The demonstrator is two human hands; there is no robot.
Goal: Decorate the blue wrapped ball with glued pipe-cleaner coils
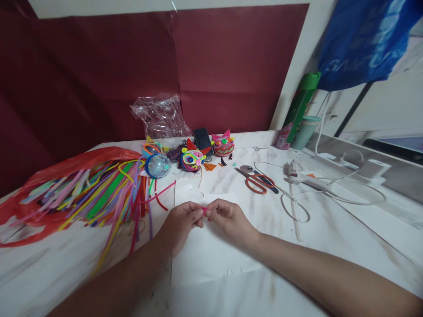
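Note:
Close together over a white paper sheet (211, 259), my left hand (183, 222) and my right hand (229, 220) both pinch one small pink piece (205, 210) between thumb and fingers. Most of the piece is hidden by the fingertips. Beyond the hands sits a ball wrapped in coloured strips (191, 159) with eyes and small ears. A second, pink decorated ball (224, 144) stands to its right. Orange-handled scissors (259, 182) lie right of the paper.
Many coloured strips (107, 189) lie on a red plastic bag (66, 165) at left. A clear ball (157, 165), phone (202, 140) and clear wrapper (161, 116) are at the back. White cables (297, 211), a power strip (312, 181), a cup (306, 132) and green can (302, 101) stand at right.

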